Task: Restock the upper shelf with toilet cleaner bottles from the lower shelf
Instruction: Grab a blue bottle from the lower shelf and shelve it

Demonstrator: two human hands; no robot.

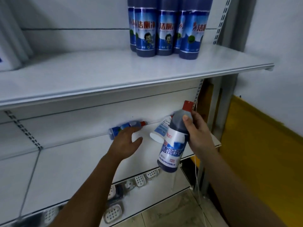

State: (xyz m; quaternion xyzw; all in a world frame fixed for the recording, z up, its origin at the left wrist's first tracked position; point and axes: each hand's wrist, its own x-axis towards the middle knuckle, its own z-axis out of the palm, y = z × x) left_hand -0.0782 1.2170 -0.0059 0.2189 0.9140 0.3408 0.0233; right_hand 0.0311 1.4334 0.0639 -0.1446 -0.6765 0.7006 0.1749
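Observation:
My right hand (197,133) grips a dark blue toilet cleaner bottle with a red cap (173,141) by its neck, held tilted in the air in front of the lower shelf (73,169). My left hand (126,141) is spread open over a second blue bottle (126,126) that lies on its side at the back of the lower shelf. A white bottle (161,130) lies tilted behind the held one. Several blue cleaner bottles (165,30) stand upright on the upper shelf (98,76), towards its right.
White packs (11,43) stand at the upper shelf's far left. Below the lower shelf lie several white perforated soap dishes (139,180). A slotted metal upright (219,23) and a yellow wall band (262,145) are on the right.

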